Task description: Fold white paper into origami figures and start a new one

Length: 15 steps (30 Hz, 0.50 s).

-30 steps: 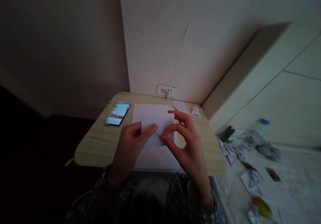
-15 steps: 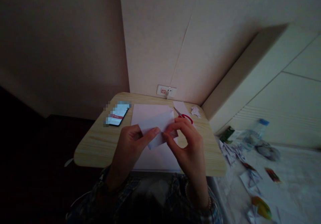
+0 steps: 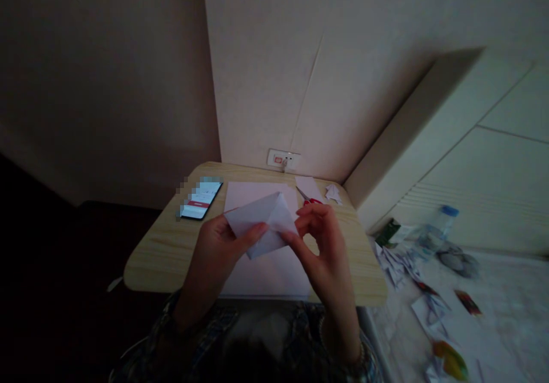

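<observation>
A folded piece of white paper (image 3: 257, 226) is held up between my two hands, over larger white sheets (image 3: 266, 280) on the small wooden table. My left hand (image 3: 217, 251) grips its left side, thumb on the front and fingers behind. On the right edge, my right hand (image 3: 321, 246) pinches the paper with the thumb in front; its other fingers are curled, partly behind the sheet. Just beyond my right hand lie scissors (image 3: 307, 197) with red handles, partly covered by that hand.
A lit phone (image 3: 201, 199) lies at the table's (image 3: 158, 257) left. A small folded paper shape (image 3: 333, 194) sits at the back right, near a socket (image 3: 283, 159) on the wall. To the right, a lower surface bears a plastic bottle (image 3: 440, 226) and paper scraps (image 3: 394, 266).
The paper has turned a little and shifted left, showing a raised peak with creases. My right thumb now presses on its front, and the right fingers have loosened slightly.
</observation>
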Tool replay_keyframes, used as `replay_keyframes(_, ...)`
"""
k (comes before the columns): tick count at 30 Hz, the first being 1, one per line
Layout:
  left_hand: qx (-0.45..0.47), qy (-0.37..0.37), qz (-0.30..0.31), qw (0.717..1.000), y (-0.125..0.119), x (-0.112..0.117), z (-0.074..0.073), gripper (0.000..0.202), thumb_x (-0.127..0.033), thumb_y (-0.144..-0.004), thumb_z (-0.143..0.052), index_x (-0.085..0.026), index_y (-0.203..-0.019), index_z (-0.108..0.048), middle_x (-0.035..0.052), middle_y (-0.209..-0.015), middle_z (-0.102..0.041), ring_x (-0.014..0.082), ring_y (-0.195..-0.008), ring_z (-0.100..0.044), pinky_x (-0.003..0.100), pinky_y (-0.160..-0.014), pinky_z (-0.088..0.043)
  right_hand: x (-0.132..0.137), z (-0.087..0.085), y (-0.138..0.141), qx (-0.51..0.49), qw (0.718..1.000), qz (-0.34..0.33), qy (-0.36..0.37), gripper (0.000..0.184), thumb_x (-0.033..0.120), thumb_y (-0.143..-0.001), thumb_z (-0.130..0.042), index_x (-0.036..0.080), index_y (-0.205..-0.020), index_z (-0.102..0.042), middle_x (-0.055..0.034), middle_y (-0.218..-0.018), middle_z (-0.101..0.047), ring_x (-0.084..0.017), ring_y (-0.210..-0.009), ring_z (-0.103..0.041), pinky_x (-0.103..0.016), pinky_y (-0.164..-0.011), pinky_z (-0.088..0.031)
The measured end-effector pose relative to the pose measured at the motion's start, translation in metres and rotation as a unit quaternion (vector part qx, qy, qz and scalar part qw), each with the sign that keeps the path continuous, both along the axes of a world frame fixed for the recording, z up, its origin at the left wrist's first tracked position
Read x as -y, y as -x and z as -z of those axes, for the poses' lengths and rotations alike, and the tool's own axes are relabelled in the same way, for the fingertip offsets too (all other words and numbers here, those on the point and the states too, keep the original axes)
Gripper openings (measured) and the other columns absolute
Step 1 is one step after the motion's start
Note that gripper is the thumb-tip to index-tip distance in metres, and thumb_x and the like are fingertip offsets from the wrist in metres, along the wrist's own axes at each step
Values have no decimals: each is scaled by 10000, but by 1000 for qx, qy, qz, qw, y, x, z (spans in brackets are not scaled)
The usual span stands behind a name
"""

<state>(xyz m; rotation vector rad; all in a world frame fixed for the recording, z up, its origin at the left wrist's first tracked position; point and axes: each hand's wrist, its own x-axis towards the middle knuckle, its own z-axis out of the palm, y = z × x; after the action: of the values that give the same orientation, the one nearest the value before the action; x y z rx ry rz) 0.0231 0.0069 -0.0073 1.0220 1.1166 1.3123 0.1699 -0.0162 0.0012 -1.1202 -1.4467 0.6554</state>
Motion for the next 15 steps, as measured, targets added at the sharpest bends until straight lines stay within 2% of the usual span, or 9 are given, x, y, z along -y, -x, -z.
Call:
replay_keyframes(2, 17, 8, -16, 1000, 0, 1, -1, 334, -349, -569, -788, -143, -824, -722, 68, -815, -756, 211, -715, -698, 286, -632, -564, 0, -2, -3, 29, 999, -30, 24, 95, 270, -825, -616, 206, -817, -547, 33, -643, -542, -116, -604, -528, -237, -582, -427)
replay_keyframes(5, 5, 7, -32, 999, 0, 1, -1, 295, -331, -562, -783, -149, -785, -716, 62, -796, -754, 207, -718, -695, 282, -644, -560, 1, -6, -6, 56, 997, -39, 37, 215, 276, -851, -582, 195, -657, -538, 34, -566, -535, -109, -557, -514, -232, -563, -404)
replay_keyframes(8, -18, -2, -38, 999, 2, 1, -1, 246, -321, -575, -766, -180, -770, -713, 42, -796, -754, 196, -718, -686, 264, -641, -553, 1, -7, -6, 63, 997, -36, 30, 230, 260, -825, -610, 193, -618, -537, 30, -578, -559, -114, -576, -526, -231, -582, -415)
replay_keyframes(12, -67, -18, 24, 997, 6, 3, -2, 206, -317, -596, -750, -185, -747, -704, 25, -733, -737, 174, -646, -661, 237, -571, -530, 1, -7, -5, 37, 999, -19, 14, 85, 253, -800, -630, 199, -741, -603, 5, -706, -615, -141, -696, -566, -246, -642, -446)
replay_keyframes(15, -117, -29, 76, 990, 8, 5, -6, 197, -321, -606, -738, -166, -713, -680, 16, -659, -700, 164, -596, -632, 228, -526, -505, 2, -6, -6, 7, 1000, -24, 13, 83, 272, -816, -612, 203, -770, -617, -1, -714, -618, -147, -704, -568, -248, -632, -441)
